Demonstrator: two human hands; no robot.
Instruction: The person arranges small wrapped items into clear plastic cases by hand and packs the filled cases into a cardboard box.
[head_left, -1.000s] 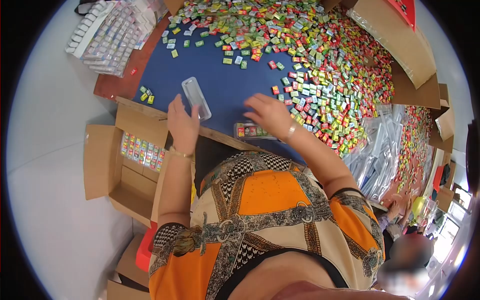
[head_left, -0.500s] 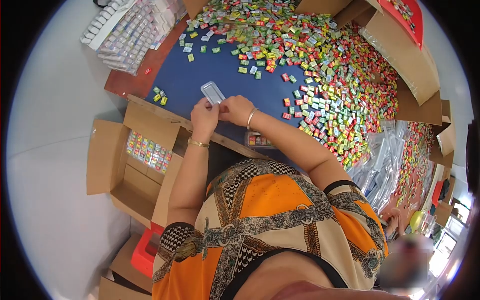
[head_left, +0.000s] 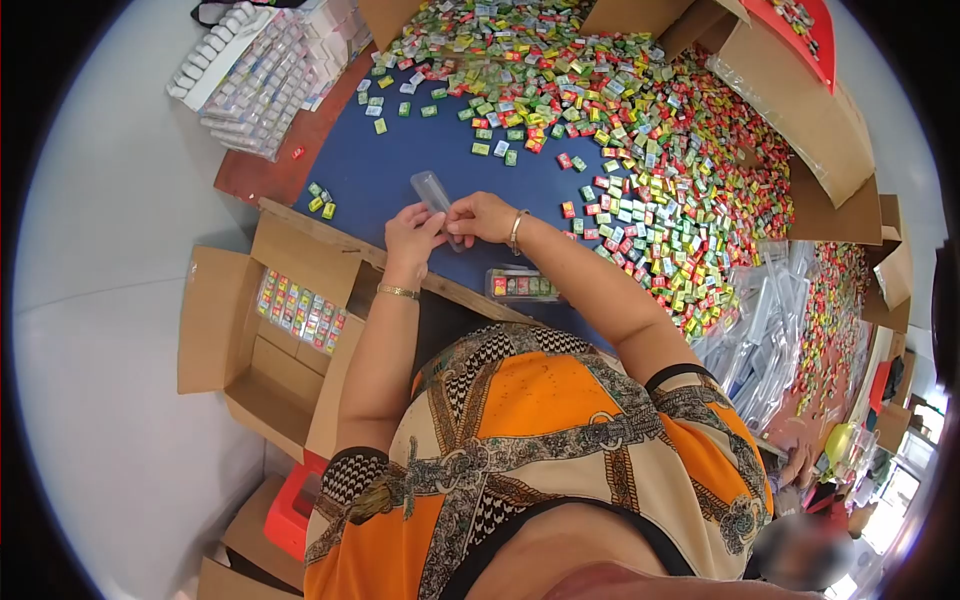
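Left hand (head_left: pixel 412 237) and right hand (head_left: pixel 482 218) come together over the blue-covered desk (head_left: pixel 370 165), both pinching one clear plastic tray (head_left: pixel 430 190) between thumb and bent fingers, the left at its near-left side, the right at its right edge. It is long, narrow and see-through, with rounded corners and a greyish sheen; its far end points to eleven o'clock of the hands, while the other end shows at five o'clock, below the fingers. No candy-coloured pieces show in it. Near four o'clock, close to the desk edge, sits a filled tray (head_left: pixel 522 285) with a row of red, yellow and green pieces inside. Loose small pieces (head_left: pixel 670 200) spread thickly from twelve round to four o'clock, and a few more packets (head_left: pixel 322 200) lie at nine to ten. Toward eight o'clock stands an open carton (head_left: pixel 265 370) holding rows of similar colourful pieces. A second ago the clear tray lay on the desk with the hands apart; half a second ago both hands had it, its broad recessed face in view. Now it looks turned, showing a narrower side, and the filled tray is less covered by the right forearm.
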